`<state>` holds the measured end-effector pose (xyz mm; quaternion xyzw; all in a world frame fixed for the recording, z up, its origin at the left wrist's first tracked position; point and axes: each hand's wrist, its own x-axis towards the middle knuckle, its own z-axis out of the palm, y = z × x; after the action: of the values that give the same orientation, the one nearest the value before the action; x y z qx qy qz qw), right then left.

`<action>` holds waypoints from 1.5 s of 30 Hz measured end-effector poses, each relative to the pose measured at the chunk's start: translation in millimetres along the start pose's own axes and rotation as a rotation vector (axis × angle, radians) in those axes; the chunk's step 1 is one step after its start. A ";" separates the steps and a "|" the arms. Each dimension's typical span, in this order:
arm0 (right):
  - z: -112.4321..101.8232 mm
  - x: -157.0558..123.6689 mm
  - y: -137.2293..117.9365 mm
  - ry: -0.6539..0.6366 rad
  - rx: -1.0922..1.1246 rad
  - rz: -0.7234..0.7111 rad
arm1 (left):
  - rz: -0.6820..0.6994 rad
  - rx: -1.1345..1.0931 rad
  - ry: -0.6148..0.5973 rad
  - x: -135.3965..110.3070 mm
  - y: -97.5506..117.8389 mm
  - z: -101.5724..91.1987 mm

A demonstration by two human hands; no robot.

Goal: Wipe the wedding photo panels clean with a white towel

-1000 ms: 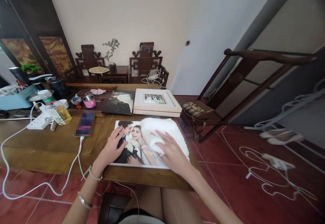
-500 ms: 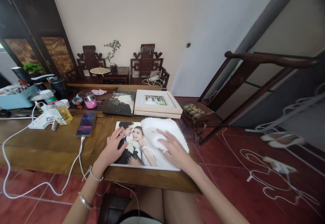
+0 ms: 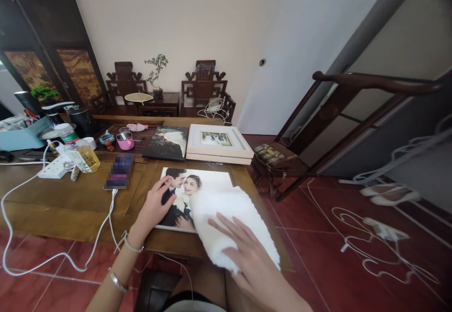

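Note:
A white towel (image 3: 229,213) lies over the right part of a photo panel (image 3: 215,176) and hangs past the table's front edge. My right hand (image 3: 252,255) presses on the towel, its fingers spread over the cloth and the thumb side gripping a fold. The panel shows a couple in wedding clothes and lies flat near the table's front right corner. On its left edge rests my left hand (image 3: 159,202), fingers stretched and apart, touching the picture. The panel's lower right corner is hidden under the towel.
Behind the panel lie a dark photo board (image 3: 165,143) and a pale picture frame (image 3: 221,144). To the left are a phone (image 3: 119,171) with a white cable, a bottle (image 3: 86,156), a power strip (image 3: 54,167) and a pink cup (image 3: 125,141). A chair (image 3: 303,133) stands right.
My right hand has drawn the towel toward me, from the panel's upper right down over its front edge. The panel's upper right corner now shows. My left hand has stayed in place.

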<state>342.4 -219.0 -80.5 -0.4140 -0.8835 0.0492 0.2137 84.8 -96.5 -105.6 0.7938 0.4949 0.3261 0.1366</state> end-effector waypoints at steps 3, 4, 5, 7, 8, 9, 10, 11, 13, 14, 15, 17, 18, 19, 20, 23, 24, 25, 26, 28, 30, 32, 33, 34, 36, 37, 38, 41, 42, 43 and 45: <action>-4.2 0.4 8.1 0.018 -0.009 0.032 | -0.008 -0.013 0.050 0.9 -2.1 -0.5; -4.5 4.2 16.4 0.034 -0.021 0.053 | -0.011 -0.012 0.050 0.9 -2.3 -0.8; -4.2 9.7 26.7 0.050 -0.033 0.071 | -0.011 -0.012 0.045 0.7 -2.2 -1.2; -1.7 25.0 50.9 0.069 -0.049 0.105 | -0.005 -0.013 0.029 0.1 -1.0 -2.3; 0.2 34.2 63.4 0.074 -0.052 0.117 | 0.002 -0.013 0.020 -0.3 -0.1 -3.0; 2.3 43.8 75.1 0.084 -0.055 0.132 | 0.009 -0.013 0.010 -0.7 1.0 -3.8; 4.4 53.3 85.4 0.096 -0.060 0.142 | 0.018 -0.012 -0.002 -1.2 2.0 -4.5; 6.4 62.2 93.7 0.105 -0.064 0.150 | 0.026 -0.013 -0.016 -1.6 3.0 -5.2; 9.7 75.4 103.3 0.116 -0.069 0.156 | 0.040 -0.023 -0.043 -2.1 4.7 -6.0; 11.0 78.8 104.2 0.115 -0.070 0.157 | 0.044 -0.031 -0.055 -2.2 5.2 -6.1; 11.9 79.5 102.4 0.112 -0.068 0.156 | 0.048 -0.039 -0.064 -2.2 5.5 -5.9; 12.6 73.0 91.4 0.100 -0.063 0.143 | 0.051 -0.047 -0.073 -1.9 5.2 -4.8; 12.3 66.2 82.7 0.092 -0.058 0.133 | 0.051 -0.047 -0.073 -1.7 4.6 -4.0; 11.6 57.8 72.4 0.083 -0.051 0.118 | 0.051 -0.044 -0.075 -1.5 3.9 -3.0; 10.5 48.3 60.9 0.072 -0.043 0.103 | 0.050 -0.039 -0.077 -1.5 3.0 -2.0; 6.6 20.2 26.4 0.033 -0.015 0.052 | 0.039 -0.018 -0.104 -1.7 1.1 0.0; 5.5 12.7 17.1 0.019 -0.005 0.038 | 0.032 -0.012 -0.119 -2.0 0.7 0.2; 4.6 6.9 10.0 0.003 0.004 0.025 | 0.027 -0.009 -0.133 -2.3 0.5 0.1; 4.0 2.8 5.4 -0.013 0.012 0.016 | 0.025 -0.007 -0.144 -2.6 0.4 -0.2; 3.3 0.4 4.3 -0.028 0.020 0.010 | 0.026 -0.008 -0.160 -3.1 0.0 -1.2; 3.3 5.3 13.4 -0.017 0.014 0.018 | 0.029 -0.009 -0.175 -3.2 -0.7 -2.3; 4.2 16.9 30.2 0.010 -0.001 0.039 | 0.033 -0.009 -0.187 -3.1 -1.8 -3.0; 5.0 24.7 40.5 0.025 -0.010 0.051 | 0.035 -0.008 -0.190 -3.0 -2.4 -3.2; 6.0 33.4 51.3 0.039 -0.020 0.064 | 0.036 -0.008 -0.190 -2.9 -2.9 -3.3; 8.5 51.6 72.3 0.064 -0.041 0.095 | 0.036 -0.010 -0.190 -2.9 -3.6 -3.2; 9.7 59.9 81.0 0.072 -0.051 0.110 | 0.035 -0.013 -0.190 -3.0 -3.8 -3.2; 10.7 66.8 87.6 0.078 -0.059 0.124 | 0.035 -0.017 -0.191 -3.2 -3.9 -3.1; 12.6 74.5 90.1 0.086 -0.074 0.156 | 0.026 -0.028 -0.185 -3.8 -3.7 -2.7; 13.1 72.0 84.4 0.086 -0.075 0.158 | 0.018 -0.029 -0.179 -3.9 -3.6 -2.4; 13.5 67.1 75.8 0.085 -0.073 0.155 | 0.010 -0.030 -0.175 -4.0 -3.4 -2.0; 14.9 52.0 52.2 0.070 -0.062 0.137 | -0.001 -0.026 -0.170 -3.8 -3.0 -1.0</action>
<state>343.8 -144.5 -90.1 -0.4812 -0.8462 0.0217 0.2279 80.9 -98.5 -107.9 0.8166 0.4774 0.2640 0.1887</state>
